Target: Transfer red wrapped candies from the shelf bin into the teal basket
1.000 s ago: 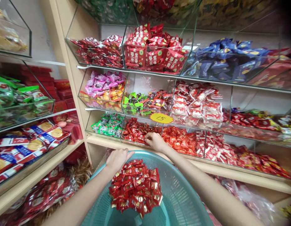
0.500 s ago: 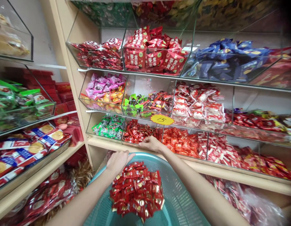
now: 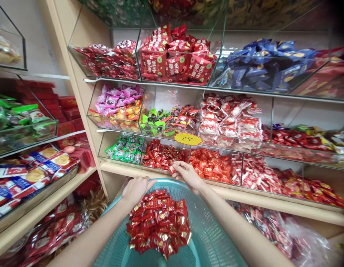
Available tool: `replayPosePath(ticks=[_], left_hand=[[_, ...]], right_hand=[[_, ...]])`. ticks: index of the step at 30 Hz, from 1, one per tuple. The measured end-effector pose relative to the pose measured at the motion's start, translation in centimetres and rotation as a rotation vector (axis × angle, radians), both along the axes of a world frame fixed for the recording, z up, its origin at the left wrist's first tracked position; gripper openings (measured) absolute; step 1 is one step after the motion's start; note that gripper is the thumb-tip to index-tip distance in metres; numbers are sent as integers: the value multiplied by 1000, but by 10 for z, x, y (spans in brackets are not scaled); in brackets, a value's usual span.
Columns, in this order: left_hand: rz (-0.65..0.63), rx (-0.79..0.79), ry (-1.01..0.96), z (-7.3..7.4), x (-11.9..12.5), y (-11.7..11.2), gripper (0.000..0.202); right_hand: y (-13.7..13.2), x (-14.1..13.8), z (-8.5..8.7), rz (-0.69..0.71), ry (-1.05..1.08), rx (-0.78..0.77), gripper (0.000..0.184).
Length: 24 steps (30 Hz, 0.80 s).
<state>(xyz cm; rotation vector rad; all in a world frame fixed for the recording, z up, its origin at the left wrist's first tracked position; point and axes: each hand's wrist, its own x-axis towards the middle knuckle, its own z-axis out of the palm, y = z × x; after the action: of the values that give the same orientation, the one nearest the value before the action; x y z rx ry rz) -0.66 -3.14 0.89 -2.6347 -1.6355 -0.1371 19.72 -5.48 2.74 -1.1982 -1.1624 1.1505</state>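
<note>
A teal mesh basket [image 3: 213, 230] sits below me with a heap of red and gold wrapped candies [image 3: 158, 221] in it. My left hand [image 3: 136, 189] grips the basket's far rim, fingers curled over the edge. My right hand [image 3: 186, 173] is at the front edge of the bottom-shelf glass bin of red candies [image 3: 162, 155], fingers pinched on a small red candy [image 3: 172, 169].
Glass bins fill the wooden shelves: green candies [image 3: 124, 148], more red candies [image 3: 213, 168], pink and yellow sweets [image 3: 117, 105], white-red packets [image 3: 233, 116], blue packets [image 3: 266, 65]. A yellow price tag [image 3: 187, 139] reads 15. Biscuit packs [image 3: 35, 170] lie on the left shelf.
My right hand has pulled back from inside the red candy bin to its front edge and now pinches one candy. The left hand stays on the basket rim. The view shifted slightly.
</note>
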Motion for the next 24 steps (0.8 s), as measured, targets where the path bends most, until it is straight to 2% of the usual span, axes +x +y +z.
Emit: replayPosePath(ticks=[2, 5, 10, 15, 18, 22, 24], left_hand=[[6, 2, 7, 1, 0, 0, 55], [10, -10, 16, 2, 1, -1, 55], [9, -1, 18, 2, 2, -1, 54], [7, 0, 23, 4, 3, -3, 54], [4, -11, 17, 4, 2, -4, 54], [-8, 5, 16, 4, 1, -4, 53], [-16, 21, 23, 3, 0, -4, 52]], right_hand=[[-15, 1, 1, 54, 174, -92, 22], [-35, 3, -1, 114, 272, -162, 20], [-54, 6, -10, 121, 227, -160, 32], [-55, 8, -25, 144, 148, -109, 40], [-54, 10, -36, 161, -61, -49, 48], [-60, 13, -43, 64, -707, 138, 30], [-64, 13, -41, 61, -928, 189, 25]])
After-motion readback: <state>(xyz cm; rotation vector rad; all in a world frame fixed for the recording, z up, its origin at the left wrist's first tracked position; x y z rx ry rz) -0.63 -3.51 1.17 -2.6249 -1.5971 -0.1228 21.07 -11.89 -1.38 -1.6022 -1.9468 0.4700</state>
